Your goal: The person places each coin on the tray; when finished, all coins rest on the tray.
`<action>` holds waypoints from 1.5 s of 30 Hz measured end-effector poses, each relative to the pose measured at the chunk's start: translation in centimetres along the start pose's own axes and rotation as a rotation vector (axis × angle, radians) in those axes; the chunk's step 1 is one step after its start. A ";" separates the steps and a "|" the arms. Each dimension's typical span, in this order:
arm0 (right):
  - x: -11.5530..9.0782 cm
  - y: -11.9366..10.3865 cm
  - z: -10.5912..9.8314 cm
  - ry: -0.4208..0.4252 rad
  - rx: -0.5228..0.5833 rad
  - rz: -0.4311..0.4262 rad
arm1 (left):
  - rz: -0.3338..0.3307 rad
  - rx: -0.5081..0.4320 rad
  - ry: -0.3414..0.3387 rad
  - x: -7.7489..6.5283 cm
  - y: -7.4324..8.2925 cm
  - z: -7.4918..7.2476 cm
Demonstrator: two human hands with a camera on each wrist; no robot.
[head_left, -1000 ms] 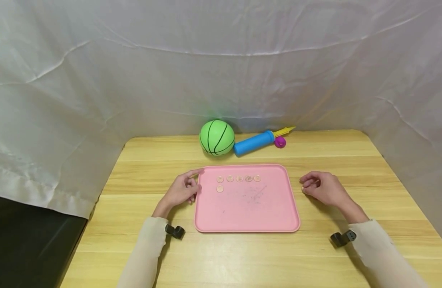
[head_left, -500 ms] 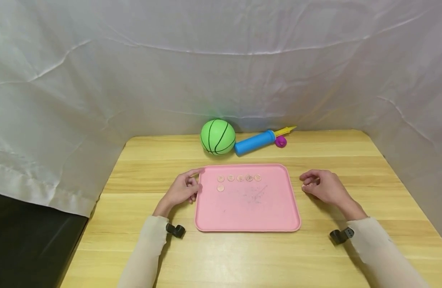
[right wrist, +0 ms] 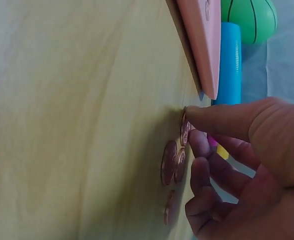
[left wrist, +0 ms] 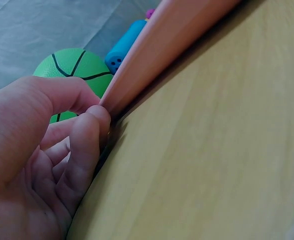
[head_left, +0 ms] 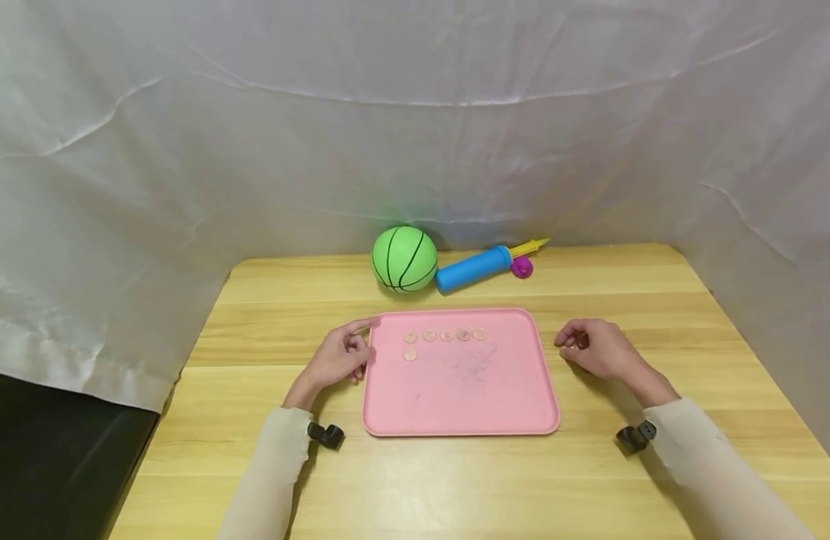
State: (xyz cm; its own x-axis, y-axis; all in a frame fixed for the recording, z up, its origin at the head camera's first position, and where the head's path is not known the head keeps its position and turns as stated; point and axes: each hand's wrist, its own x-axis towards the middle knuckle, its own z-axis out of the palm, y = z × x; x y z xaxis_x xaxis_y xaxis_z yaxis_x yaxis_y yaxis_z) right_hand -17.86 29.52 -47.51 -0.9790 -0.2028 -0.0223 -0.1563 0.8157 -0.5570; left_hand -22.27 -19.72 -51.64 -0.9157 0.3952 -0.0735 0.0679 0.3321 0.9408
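Note:
A pink tray lies on the wooden table. In it are several copper-coloured coins in a row along the far side, plus a single coin below the row's left end. My left hand pinches the tray's left rim, index finger stretched toward the far corner. To the right of the tray, my right hand is low over the table. The right wrist view shows its thumb and index fingertip pinching a coin at its edges. More loose coins lie close beneath the curled fingers, mostly hidden from the head view.
Behind the tray sit a green ball with black lines and a blue hand pump with a yellow tip. A small purple piece is beside the pump. Grey cloth hangs behind the table.
My right hand has shifted slightly left, its fingers now closer around the coin. The left hand stays on the tray rim, and the coins in the tray keep their places.

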 end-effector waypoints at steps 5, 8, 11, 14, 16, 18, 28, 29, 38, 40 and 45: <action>-0.1 0.1 0.6 -0.009 0.024 -0.041 | -0.008 -0.007 -0.003 0.0 0.0 0.0; 0.0 -0.2 0.7 0.016 0.014 -0.051 | -0.013 -0.015 -0.001 0.0 0.1 0.0; 0.1 -0.3 0.6 0.043 0.000 -0.052 | -0.017 -0.017 0.000 0.0 0.1 0.1; 0.0 -0.3 0.3 0.049 -0.010 -0.044 | -0.021 -0.012 0.003 -0.1 0.2 0.1; -0.2 -0.2 0.0 0.049 -0.018 -0.050 | -0.020 -0.008 0.003 -0.1 0.3 0.1; -0.4 0.0 -0.3 0.044 -0.027 -0.069 | -0.016 -0.009 0.003 -0.1 0.3 0.1; 0.2 0.8 -0.6 -0.025 0.006 -0.093 | -0.017 -0.015 0.001 0.0 0.2 0.1; 0.4 0.8 -0.6 -0.038 0.017 -0.089 | -0.019 -0.019 0.000 0.0 0.2 0.1; 1.1 1.0 -1.1 -0.117 0.012 -0.080 | -0.016 -0.039 0.000 0.0 0.1 0.2; 1.1 0.9 -1.1 -0.121 0.006 -0.082 | -0.017 -0.038 0.001 0.0 0.1 0.2; 1.0 0.3 -1.1 -0.120 0.019 -0.104 | -0.015 -0.030 0.003 0.0 0.1 0.1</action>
State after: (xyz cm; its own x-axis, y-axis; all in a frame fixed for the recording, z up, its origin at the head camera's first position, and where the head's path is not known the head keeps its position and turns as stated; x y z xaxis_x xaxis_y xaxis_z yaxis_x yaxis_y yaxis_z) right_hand -19.03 30.17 -46.76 -0.9346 -0.3502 -0.0621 -0.2526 0.7764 -0.5774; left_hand -22.27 -19.56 -51.58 -0.9178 0.3875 -0.0869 0.0420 0.3123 0.9491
